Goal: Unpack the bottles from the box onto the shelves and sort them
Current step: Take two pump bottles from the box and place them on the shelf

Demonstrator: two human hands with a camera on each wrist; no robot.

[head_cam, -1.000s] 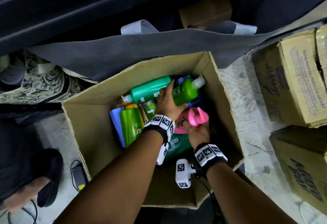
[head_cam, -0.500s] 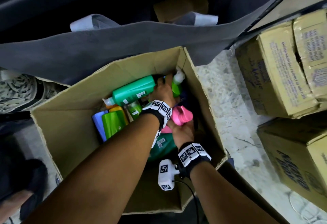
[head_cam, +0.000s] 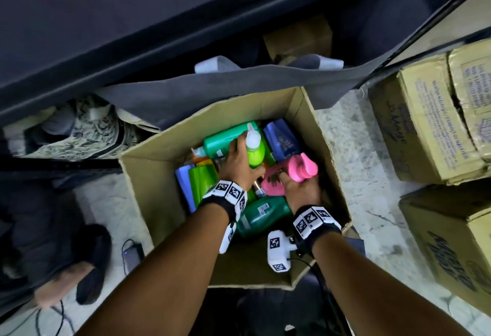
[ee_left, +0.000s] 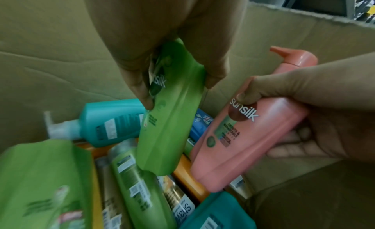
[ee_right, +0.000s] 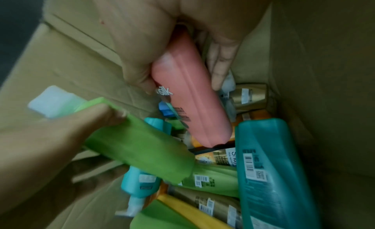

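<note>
An open cardboard box [head_cam: 159, 189] on the floor holds several bottles lying flat. My left hand [head_cam: 240, 160] grips a light green bottle with a white cap [head_cam: 255, 151], lifted above the pile; the same green bottle [ee_left: 172, 114] shows upright under my fingers in the left wrist view. My right hand [head_cam: 301, 188] grips a pink bottle [head_cam: 303, 167] beside it, its pink body [ee_right: 188, 94] angled down into the box. Teal [head_cam: 261, 214], green [head_cam: 200, 180], orange and gold bottles stay below.
Closed cardboard boxes [head_cam: 430, 123] stand to the right on the pale floor. A dark shelf edge and grey cloth [head_cam: 212, 91] lie just beyond the box. A person's foot in a dark shoe [head_cam: 90, 261] and a cable are at the left.
Both hands have risen from the pile: the green bottle has turned from lying to upright in my left hand, and the pink bottle has come up in my right.
</note>
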